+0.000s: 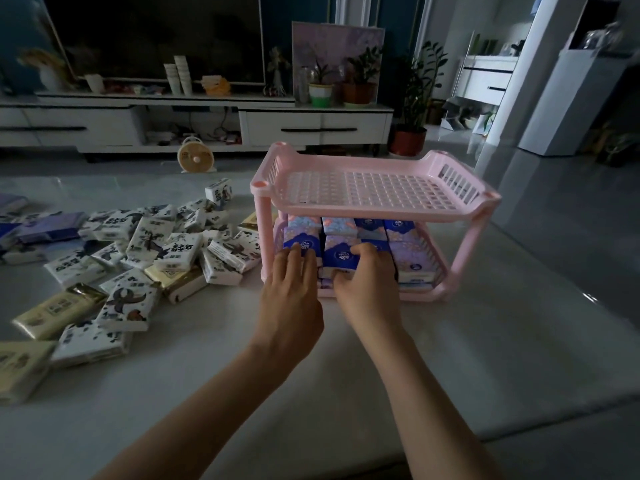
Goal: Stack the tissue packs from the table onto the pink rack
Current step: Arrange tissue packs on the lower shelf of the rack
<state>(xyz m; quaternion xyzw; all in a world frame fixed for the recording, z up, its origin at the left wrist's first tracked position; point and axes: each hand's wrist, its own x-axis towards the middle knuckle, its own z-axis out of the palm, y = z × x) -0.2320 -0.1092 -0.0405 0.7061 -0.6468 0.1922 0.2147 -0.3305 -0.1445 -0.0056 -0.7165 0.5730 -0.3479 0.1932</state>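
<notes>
Inside pink rack (374, 212), right grip (367, 273) (seemingly) pinches blue pack (341, 253).

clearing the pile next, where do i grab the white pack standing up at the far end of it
From above: pinch the standing pack across its broad faces near the top edge. It stands on edge at the heap's far end, so both faces look free; the left hand is nearer.
</notes>
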